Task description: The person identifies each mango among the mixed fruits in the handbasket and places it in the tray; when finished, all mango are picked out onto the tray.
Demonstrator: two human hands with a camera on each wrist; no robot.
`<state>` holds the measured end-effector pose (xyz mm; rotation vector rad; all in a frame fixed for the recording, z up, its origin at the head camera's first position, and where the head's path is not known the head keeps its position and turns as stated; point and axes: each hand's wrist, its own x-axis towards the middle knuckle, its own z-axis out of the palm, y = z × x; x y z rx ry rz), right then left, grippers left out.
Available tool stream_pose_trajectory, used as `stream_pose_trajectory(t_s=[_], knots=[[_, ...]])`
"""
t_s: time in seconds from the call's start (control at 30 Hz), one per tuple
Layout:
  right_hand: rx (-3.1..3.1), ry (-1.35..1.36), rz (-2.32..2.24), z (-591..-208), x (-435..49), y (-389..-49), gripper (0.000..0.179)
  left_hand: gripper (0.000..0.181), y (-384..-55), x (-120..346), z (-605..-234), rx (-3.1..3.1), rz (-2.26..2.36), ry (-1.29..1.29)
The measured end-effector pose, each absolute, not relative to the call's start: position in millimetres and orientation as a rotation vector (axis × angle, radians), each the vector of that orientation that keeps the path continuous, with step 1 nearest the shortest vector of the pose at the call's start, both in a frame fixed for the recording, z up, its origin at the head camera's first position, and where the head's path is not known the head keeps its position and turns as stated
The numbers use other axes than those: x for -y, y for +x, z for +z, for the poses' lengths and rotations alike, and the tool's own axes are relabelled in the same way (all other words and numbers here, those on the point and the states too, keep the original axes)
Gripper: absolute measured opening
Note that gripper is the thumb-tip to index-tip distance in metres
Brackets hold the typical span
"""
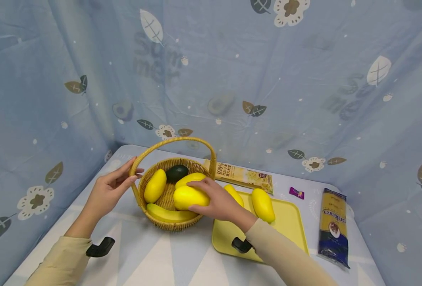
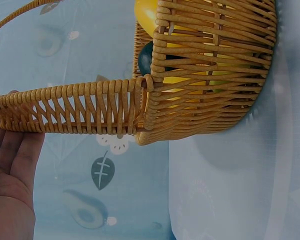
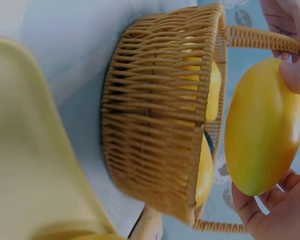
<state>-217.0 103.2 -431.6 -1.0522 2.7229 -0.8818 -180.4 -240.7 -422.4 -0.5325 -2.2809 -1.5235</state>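
Note:
A wicker basket [image 1: 175, 227] with a tall arched handle stands on the table. My left hand [image 1: 107, 188] holds the left side of the basket's handle [image 2: 70, 107], fingers behind it and thumb in front. Over the basket's right part, my right hand [image 1: 216, 200] grips a yellow mango [image 3: 262, 127] between thumb and fingers, above the rim. Inside the basket lie another mango [image 1: 155, 186] at the left, a dark green avocado [image 1: 177, 173] at the back, a banana [image 1: 169, 214] at the front and a further mango [image 1: 193, 178] partly hidden behind the held one.
Right of the basket, a yellow tray [image 1: 286, 238] carries two mangoes [image 1: 263, 205], one partly covered by my right hand. Behind it lies a long pasta box [image 1: 244, 174]. A small purple candy [image 1: 296, 193] and a blue and gold packet [image 1: 334, 228] lie farther right. Patterned curtains surround the table.

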Motion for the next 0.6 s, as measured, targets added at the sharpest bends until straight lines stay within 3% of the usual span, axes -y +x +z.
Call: stream_pose_trajectory(t_s=[0.6], knots=[[-2.876,-0.675,-1.042,-437.7,-187.9,-190.6,0.062,0.059,-177.9,241.0,-422.3,2.281,-1.518,-0.522]])
